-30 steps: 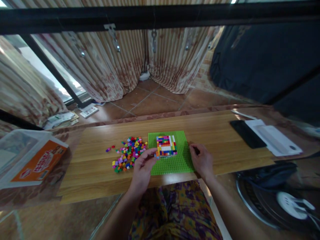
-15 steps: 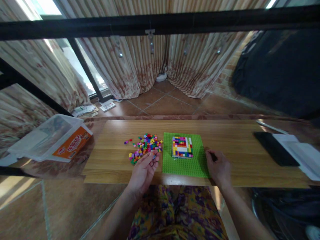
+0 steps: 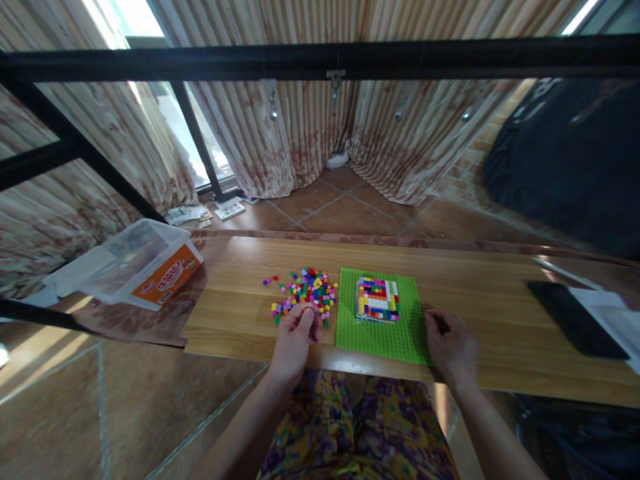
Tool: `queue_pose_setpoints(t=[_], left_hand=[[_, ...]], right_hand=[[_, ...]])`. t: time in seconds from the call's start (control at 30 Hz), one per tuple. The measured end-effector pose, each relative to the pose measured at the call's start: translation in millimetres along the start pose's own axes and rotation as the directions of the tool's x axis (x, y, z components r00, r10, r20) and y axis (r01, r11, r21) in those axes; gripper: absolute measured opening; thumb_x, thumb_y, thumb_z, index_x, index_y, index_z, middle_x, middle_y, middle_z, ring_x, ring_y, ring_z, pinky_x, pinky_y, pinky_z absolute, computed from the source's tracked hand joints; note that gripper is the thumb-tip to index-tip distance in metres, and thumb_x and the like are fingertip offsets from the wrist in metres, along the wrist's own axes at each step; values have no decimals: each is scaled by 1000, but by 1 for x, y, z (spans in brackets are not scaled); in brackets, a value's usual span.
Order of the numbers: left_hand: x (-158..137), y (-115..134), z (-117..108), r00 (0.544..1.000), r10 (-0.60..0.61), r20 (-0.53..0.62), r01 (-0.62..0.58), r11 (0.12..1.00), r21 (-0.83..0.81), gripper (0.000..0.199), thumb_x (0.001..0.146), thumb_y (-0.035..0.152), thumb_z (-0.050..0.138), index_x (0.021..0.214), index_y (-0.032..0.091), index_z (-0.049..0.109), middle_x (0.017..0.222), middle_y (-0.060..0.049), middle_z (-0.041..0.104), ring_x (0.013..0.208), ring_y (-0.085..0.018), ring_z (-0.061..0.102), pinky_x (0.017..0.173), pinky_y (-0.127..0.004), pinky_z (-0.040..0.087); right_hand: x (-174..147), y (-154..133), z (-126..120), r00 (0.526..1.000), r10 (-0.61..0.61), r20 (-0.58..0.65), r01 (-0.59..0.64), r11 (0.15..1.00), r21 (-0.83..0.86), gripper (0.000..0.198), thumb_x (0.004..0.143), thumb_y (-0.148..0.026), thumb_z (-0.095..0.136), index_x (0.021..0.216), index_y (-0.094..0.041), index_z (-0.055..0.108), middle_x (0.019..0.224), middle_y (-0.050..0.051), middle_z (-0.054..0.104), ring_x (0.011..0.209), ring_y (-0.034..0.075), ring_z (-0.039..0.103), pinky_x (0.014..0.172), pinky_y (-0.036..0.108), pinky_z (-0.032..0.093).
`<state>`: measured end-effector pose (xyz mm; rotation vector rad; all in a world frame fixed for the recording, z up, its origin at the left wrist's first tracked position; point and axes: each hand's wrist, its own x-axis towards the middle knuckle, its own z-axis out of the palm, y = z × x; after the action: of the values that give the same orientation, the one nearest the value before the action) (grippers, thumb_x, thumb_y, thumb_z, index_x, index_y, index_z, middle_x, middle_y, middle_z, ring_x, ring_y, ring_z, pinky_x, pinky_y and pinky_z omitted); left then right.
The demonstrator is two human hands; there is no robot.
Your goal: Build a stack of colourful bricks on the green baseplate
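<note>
"While the right hand (image 3: 453, 347) stays curled at the right edge of the board (image 3: 383, 341), its palm hidden, what changed?"

"The left hand (image 3: 294, 337) has gone from the build (image 3: 379, 300), still on the board, to the loose bricks (image 3: 311, 287). It's pinched; on what, I can't tell."

"And around?"

"It hides some bricks; a clear tub (image 3: 167, 280) stands past the left end of the tabletop (image 3: 225, 313)."

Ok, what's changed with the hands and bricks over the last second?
The left hand has moved left, from the multicoloured build's near-left corner to the near side of the loose bricks; whether it holds one is unclear. The right hand stays curled by the green baseplate's right edge, the build still on the baseplate.
</note>
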<state>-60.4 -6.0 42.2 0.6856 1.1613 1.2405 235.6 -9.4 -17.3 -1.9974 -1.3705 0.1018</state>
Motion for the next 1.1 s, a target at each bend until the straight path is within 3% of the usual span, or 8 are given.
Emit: queue_pose_setpoints(t=[0.17, 0.47, 0.73, 0.93, 1.1], left_hand=[[9, 3, 3, 999, -31, -8, 32, 996, 78, 40, 73, 54, 68, 90, 18, 62, 58, 6, 56, 40, -6, 45, 41, -19, 35], [34, -3, 4, 991, -124, -41, 129, 981, 144, 65, 75, 50, 66, 128, 14, 58, 51, 6, 58, 37, -8, 47, 39, -19, 35], [25, 1, 10, 1000, -12, 11, 10, 987, 161, 36, 72, 50, 71, 84, 15, 74, 58, 2, 59, 47, -7, 49, 48, -20, 39], [12, -10, 30, 993, -5, 116, -9, 992, 123, 29, 74, 39, 70, 93, 17, 74, 76, -2, 67, 65, -13, 60, 65, -26, 50], [5, -17, 46, 975, 74, 211, -134, 950, 284, 23, 81, 28, 63, 100, 19, 72, 92, -7, 70, 75, -18, 66, 72, -31, 52]], right_hand=[[1, 1, 1, 1000, -15, -2, 15, 1000, -8, 44, 86, -54, 45, 86, -18, 70, 87, 12, 71, 77, 25, 63, 68, 35, 45], [0, 1, 2, 1000, -5, -10, 5, 1000, 21, 43, 86, -54, 46, 88, -18, 70, 89, 12, 71, 79, 25, 63, 71, 35, 46], [1, -2, 3, 999, -29, -19, 30, 999, 42, 44, 88, -53, 43, 87, -18, 69, 89, 12, 71, 79, 24, 63, 71, 35, 46], [1, -6, 2, 1000, -24, -20, 25, 998, 50, 40, 88, -50, 45, 86, -18, 69, 89, 12, 71, 82, 24, 63, 73, 35, 46], [2, -7, 3, 1000, -14, -19, 16, 997, 72, 39, 88, -50, 46, 87, -18, 69, 88, 11, 70, 81, 24, 63, 73, 35, 46]])
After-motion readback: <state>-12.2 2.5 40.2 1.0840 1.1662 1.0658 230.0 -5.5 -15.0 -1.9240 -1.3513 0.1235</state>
